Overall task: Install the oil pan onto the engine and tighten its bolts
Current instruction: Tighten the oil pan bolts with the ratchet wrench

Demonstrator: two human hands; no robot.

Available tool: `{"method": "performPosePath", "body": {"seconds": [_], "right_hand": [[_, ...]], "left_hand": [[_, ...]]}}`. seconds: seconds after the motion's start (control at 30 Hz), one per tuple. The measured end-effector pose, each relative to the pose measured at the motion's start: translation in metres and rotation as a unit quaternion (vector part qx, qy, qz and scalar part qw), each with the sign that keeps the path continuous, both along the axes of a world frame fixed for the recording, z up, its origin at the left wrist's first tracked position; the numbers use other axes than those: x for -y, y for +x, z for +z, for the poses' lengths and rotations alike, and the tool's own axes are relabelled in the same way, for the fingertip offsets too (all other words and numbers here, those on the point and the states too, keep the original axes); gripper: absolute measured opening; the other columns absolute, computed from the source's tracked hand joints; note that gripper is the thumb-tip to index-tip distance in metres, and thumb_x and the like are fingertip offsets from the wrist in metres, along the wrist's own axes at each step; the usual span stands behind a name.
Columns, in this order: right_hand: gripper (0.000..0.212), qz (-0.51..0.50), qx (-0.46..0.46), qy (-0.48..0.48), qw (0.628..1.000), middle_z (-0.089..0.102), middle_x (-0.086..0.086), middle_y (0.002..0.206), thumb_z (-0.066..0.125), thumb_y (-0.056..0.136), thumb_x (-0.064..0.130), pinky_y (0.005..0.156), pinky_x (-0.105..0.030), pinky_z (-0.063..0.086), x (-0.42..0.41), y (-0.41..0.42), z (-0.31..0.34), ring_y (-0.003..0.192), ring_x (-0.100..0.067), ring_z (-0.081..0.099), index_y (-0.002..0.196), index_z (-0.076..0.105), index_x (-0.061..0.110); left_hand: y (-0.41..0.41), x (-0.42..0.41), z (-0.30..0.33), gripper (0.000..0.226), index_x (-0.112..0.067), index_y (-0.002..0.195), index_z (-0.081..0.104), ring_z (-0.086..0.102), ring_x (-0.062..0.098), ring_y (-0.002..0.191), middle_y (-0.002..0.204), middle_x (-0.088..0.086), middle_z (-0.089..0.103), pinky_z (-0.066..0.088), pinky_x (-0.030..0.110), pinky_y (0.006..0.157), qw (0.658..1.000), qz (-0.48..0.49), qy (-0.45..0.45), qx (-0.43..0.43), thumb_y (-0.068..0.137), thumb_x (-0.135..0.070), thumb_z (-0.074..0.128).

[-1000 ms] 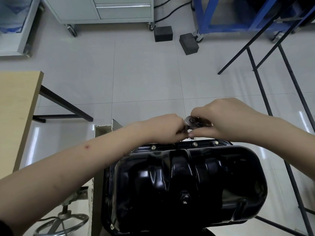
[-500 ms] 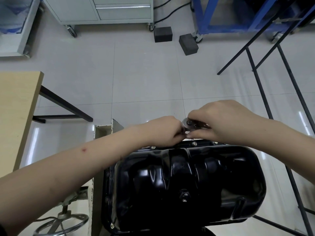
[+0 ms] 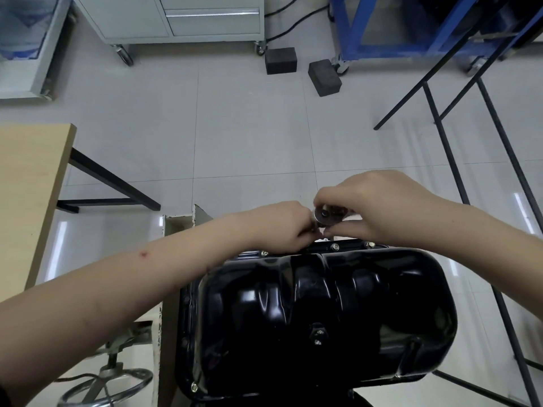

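Nearest the camera: glossy black oil pan (image 3: pixel 317 318), sump side up, seated on the engine beneath, which was mostly hidden. A drain plug (image 3: pixel 318 333) sat in the pan's near face. A steel handwheel (image 3: pixel 105 386) showed at lower left, beside a pale upright stand plate (image 3: pixel 167 289).

Along the pan's far flange, three bolt heads (image 3: pixel 334 247) were in place; another bolt showed at the near left corner (image 3: pixel 194 386).

Just beyond that far flange both hands met. Right hand (image 3: pixel 382 210): fingers curled round the round chrome head of a ratchet (image 3: pixel 326 215), thumb below it, grip closed on the tool. Left hand (image 3: pixel 282 227): fingers curled, tips pinching the part under the ratchet head; what exactly they held could not be told.

Further out: wooden worktop (image 3: pixel 29 186) at left on black legs, grey tiled floor (image 3: pixel 249 127), black bar frame (image 3: pixel 449 148) at right. Farthest: two dark blocks (image 3: pixel 280 60), a grey wheeled cabinet (image 3: pixel 182 22), a blue steel frame (image 3: pixel 382 51).
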State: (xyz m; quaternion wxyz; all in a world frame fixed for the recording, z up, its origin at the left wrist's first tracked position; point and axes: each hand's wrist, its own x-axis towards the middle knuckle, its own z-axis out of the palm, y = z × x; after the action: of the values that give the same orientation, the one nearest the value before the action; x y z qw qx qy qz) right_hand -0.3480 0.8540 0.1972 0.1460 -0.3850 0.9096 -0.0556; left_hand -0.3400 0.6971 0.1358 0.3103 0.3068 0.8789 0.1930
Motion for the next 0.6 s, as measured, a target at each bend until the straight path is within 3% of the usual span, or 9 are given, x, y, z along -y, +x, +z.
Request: {"method": "performPosePath", "body": {"seconds": [0.1,0.17,0.27,0.37,0.43,0.5,0.6], "right_hand": [[0.018,0.047,0.046,-0.033,0.997,0.063,0.005,0.090,0.061,0.084,0.020,0.073,-0.036,0.043,0.0004,-0.0016,0.0024,0.092,-0.018,0.056,0.102,0.062,0.022],[0.022,0.028,0.027,-0.018,0.999,0.064,0.006,0.094,0.057,0.086,0.030,0.074,-0.033,0.042,0.0007,-0.0033,0.0029,0.093,-0.017,0.057,0.107,0.059,0.026],[0.039,0.002,0.007,0.040,0.999,0.064,0.008,0.095,0.048,0.082,0.055,0.062,-0.028,0.036,0.0024,-0.0060,0.0000,0.090,-0.018,0.058,0.109,0.049,0.027],[0.053,-0.013,0.010,0.059,0.998,0.054,0.005,0.080,0.037,0.078,0.064,0.058,-0.029,0.029,0.0064,-0.0024,-0.0035,0.077,-0.021,0.053,0.107,0.045,0.021],[0.048,-0.006,0.003,0.045,0.999,0.057,0.004,0.085,0.037,0.082,0.061,0.059,-0.029,0.031,0.0064,-0.0004,-0.0039,0.075,-0.020,0.050,0.107,0.045,0.021],[0.036,0.027,-0.016,0.017,0.999,0.062,0.008,0.098,0.040,0.088,0.052,0.067,-0.028,0.033,0.0067,-0.0017,-0.0027,0.087,-0.018,0.054,0.111,0.049,0.027],[0.027,0.094,-0.035,0.016,0.995,0.061,0.013,0.107,0.047,0.091,0.035,0.083,-0.024,0.027,0.0089,-0.0066,-0.0018,0.102,-0.014,0.048,0.118,0.052,0.032]], "left_hand": [[-0.0006,-0.0008,-0.0001,0.033,0.003,0.104,0.057,0.055,0.032,0.091,0.101,0.020,0.061,0.040,0.034,0.081,1.000,-0.018,-0.004,0.021,0.098,-0.022,0.036],[-0.0014,0.0000,0.0002,0.031,0.002,0.104,0.056,0.054,0.030,0.087,0.098,0.018,0.061,0.039,0.029,0.076,0.999,-0.009,0.000,0.033,0.098,-0.023,0.038],[-0.0006,0.0018,0.0014,0.036,-0.001,0.100,0.056,0.050,0.025,0.074,0.086,0.014,0.061,0.031,0.025,0.063,1.000,0.014,-0.003,0.025,0.096,-0.034,0.042],[-0.0011,0.0024,-0.0014,0.031,0.000,0.098,0.057,0.048,0.024,0.073,0.090,0.017,0.063,0.028,0.024,0.058,0.999,0.047,-0.008,0.012,0.095,-0.030,0.045],[-0.0015,0.0044,-0.0026,0.028,0.001,0.099,0.057,0.049,0.024,0.076,0.094,0.018,0.063,0.028,0.023,0.059,0.998,0.053,0.002,0.015,0.095,-0.023,0.043],[-0.0008,0.0059,-0.0019,0.027,0.000,0.099,0.056,0.048,0.023,0.077,0.089,0.014,0.059,0.028,0.022,0.062,0.999,0.039,0.016,0.025,0.096,-0.023,0.042],[0.0008,0.0052,-0.0002,0.023,-0.010,0.084,0.047,0.043,0.024,0.072,0.076,0.004,0.047,0.024,0.021,0.060,0.999,0.005,0.029,0.022,0.098,-0.026,0.040]]}}
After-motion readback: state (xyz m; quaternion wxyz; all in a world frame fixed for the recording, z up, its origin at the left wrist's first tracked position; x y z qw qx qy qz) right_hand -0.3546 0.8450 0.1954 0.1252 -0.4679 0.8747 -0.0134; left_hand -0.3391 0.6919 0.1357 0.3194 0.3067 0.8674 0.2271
